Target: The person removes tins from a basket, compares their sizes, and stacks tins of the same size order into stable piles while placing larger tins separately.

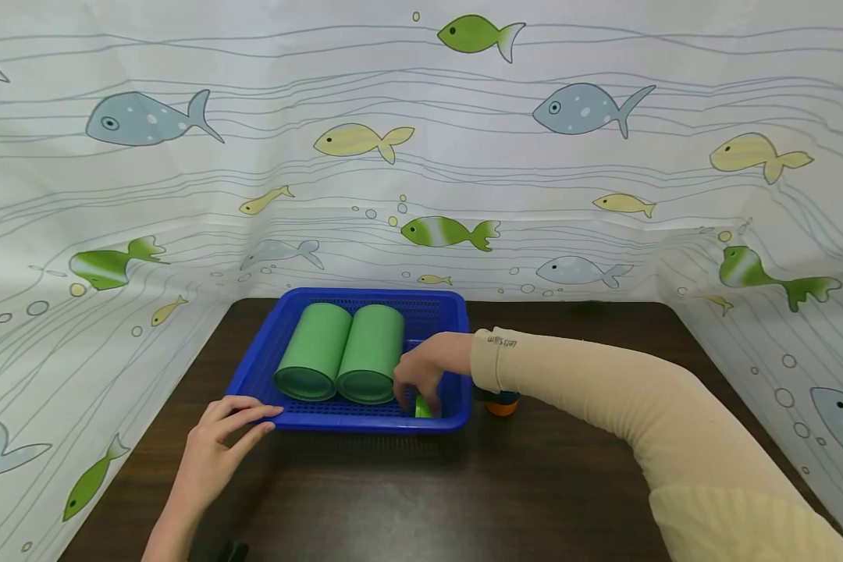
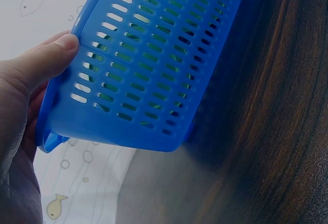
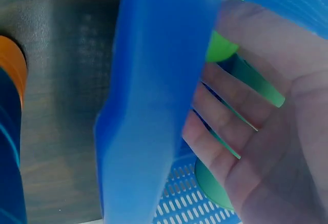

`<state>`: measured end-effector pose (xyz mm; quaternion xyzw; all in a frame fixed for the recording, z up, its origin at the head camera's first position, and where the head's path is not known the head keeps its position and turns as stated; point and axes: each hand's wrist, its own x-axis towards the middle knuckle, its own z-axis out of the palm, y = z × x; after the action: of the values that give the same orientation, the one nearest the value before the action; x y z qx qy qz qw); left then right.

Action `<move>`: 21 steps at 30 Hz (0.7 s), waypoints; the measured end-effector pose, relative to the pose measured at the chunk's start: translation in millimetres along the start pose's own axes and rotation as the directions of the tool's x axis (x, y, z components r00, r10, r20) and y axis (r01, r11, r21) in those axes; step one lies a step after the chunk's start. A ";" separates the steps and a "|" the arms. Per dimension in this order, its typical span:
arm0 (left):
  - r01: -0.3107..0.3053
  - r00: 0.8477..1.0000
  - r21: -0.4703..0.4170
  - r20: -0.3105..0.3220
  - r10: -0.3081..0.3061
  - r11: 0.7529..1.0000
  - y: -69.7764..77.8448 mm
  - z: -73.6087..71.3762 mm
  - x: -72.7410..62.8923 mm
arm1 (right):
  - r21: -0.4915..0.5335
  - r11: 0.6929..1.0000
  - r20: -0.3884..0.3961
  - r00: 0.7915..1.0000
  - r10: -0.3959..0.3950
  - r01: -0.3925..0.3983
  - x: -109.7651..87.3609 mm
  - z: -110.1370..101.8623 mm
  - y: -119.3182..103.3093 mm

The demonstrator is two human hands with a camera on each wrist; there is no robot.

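A blue perforated plastic basket (image 1: 375,424) stands on a dark wood-grain table. Two large pale green cylindrical cans (image 1: 316,343) (image 1: 374,343) lie side by side in it. My left hand (image 1: 218,437) pinches the basket's rim at the front left corner, thumb outside and fingers behind the rim in the left wrist view. Inside the basket's front right corner, my right hand (image 1: 425,367) reaches down with bent fingers. Between its thumb and fingers shows a small bright green object (image 3: 221,47), mostly hidden by the hand and the basket's wall.
Just right of the basket stands a dark blue and orange object (image 1: 502,407), partly behind the right sleeve (image 1: 576,375). A white sheet printed with fish (image 1: 421,172) surrounds the table on the back and sides. A small black item (image 1: 233,552) shows at the bottom edge.
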<state>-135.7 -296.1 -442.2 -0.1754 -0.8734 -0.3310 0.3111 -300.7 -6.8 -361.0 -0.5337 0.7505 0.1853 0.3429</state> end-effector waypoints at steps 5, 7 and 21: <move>-0.033 0.999 0.003 -0.015 0.033 0.999 0.0 0.8 -0.2 | -0.006 1.000 0.023 1.000 0.017 -0.017 6.2 5.0 -2.4; -0.017 1.000 0.004 -0.003 0.017 1.000 0.1 0.9 -0.7 | -0.010 1.000 0.031 0.999 0.029 -0.028 7.3 6.7 -3.3; -0.005 1.000 0.004 -0.010 0.005 1.000 0.9 1.3 -0.5 | -0.003 0.999 -0.026 0.999 0.036 -0.036 0.7 2.7 -1.7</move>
<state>-135.5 -294.6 -442.9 -0.1753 -0.8722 -0.3294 0.3164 -298.4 -6.1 -363.3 -0.5229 0.7641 0.1859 0.3288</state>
